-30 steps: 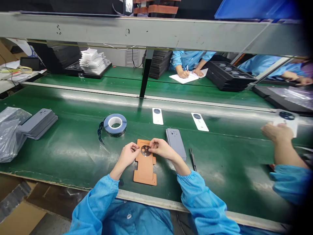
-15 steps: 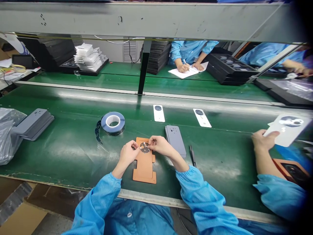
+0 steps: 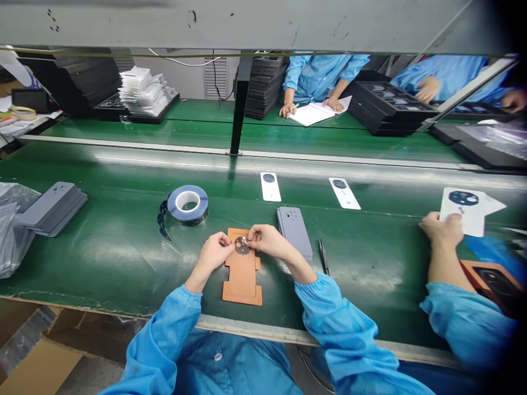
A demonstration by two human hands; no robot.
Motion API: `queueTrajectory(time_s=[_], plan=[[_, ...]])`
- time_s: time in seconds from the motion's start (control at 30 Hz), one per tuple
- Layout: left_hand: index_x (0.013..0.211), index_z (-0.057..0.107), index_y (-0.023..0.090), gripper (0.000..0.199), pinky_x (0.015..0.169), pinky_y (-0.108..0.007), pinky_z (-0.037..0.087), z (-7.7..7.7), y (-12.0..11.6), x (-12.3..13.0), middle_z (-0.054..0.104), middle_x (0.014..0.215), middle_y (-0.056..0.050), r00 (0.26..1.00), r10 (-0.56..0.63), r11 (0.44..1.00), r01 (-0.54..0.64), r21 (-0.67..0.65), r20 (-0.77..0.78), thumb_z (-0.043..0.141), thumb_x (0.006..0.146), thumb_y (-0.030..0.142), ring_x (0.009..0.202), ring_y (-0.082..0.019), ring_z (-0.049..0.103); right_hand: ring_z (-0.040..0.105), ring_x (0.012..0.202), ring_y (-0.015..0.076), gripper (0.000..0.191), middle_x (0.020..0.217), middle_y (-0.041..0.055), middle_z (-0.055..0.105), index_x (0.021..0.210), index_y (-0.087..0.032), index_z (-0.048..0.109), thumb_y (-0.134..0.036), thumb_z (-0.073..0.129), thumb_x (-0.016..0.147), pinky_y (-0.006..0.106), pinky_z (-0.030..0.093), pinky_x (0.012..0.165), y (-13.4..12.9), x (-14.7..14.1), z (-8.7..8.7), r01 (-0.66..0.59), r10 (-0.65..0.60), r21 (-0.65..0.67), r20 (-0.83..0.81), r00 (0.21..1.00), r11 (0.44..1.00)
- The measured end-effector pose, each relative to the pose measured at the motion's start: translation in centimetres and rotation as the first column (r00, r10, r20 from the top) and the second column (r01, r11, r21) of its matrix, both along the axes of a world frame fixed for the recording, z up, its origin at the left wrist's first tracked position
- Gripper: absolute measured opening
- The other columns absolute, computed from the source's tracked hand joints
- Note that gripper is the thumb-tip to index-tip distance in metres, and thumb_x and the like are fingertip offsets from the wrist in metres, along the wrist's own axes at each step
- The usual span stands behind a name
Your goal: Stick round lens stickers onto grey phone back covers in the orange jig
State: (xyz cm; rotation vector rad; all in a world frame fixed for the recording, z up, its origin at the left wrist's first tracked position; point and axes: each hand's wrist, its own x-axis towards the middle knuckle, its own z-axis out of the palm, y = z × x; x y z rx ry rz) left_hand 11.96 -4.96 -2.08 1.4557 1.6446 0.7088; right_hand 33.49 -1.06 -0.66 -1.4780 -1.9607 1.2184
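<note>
A round black sticker with holes (image 3: 242, 246) is over the upper part of an orange fixture plate (image 3: 242, 277) in front of me. My left hand (image 3: 214, 252) is closed, with thumb and forefinger pinched at the sticker's left edge. On the other side, my right hand (image 3: 267, 242) pinches the sticker's upper right edge. Whether the sticker touches the plate everywhere, I cannot tell. Just right of my right hand lies a stack of grey phone-shaped plates (image 3: 295, 231), with black tweezers (image 3: 323, 257) beside it.
A blue tape roll (image 3: 188, 203) trails black stickers at left. Farther left are more grey plates (image 3: 57, 206) and a plastic bag (image 3: 14, 236). Two white cards (image 3: 270, 189) lie ahead. At right, a co-worker's hand (image 3: 443, 227) holds a white card (image 3: 463, 216). A post (image 3: 239, 109) stands behind.
My hands stay at the sticker with only slight movement. The co-worker at right has turned the white card more upright and facing us. Across the bench, the writing person's hand moved left.
</note>
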Motion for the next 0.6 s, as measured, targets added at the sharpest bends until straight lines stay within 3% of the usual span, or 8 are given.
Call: queueTrajectory(time_s=[0.3, 0.6], plan=[[0.073, 0.062, 0.019, 0.009, 0.062, -0.023, 0.044, -0.61, 0.57, -0.21, 0.068, 0.072, 0.0, 0.999, -0.011, 1.0, 0.012, -0.014, 0.03, 0.07, 0.07, 0.023, 0.067, -0.014, 0.062, 0.062, 0.055, 0.0128, 0.008, 0.063, -0.0018, 0.067, 0.075, -0.019, 0.064, -0.021, 0.072, 0.073, 0.022, 0.045, 0.054, 0.06, 0.13, -0.06, -0.025, 0.025, -0.014, -0.005, 1.0, 1.0], [0.071, 0.055, 0.021, 0.012, 0.058, -0.024, 0.035, 0.31, 0.18, 0.46, 0.064, 0.07, 0.003, 0.998, 0.014, 0.999, -0.016, -0.042, -0.067, 0.067, 0.07, 0.022, 0.065, -0.013, 0.057, 0.062, 0.054, 0.0128, 0.013, 0.062, -0.0019, 0.067, 0.072, -0.019, 0.063, -0.026, 0.074, 0.074, 0.022, 0.043, 0.053, 0.12, 0.15, 0.19, -0.019, 0.019, -0.025, 0.007, 1.0, 1.0]])
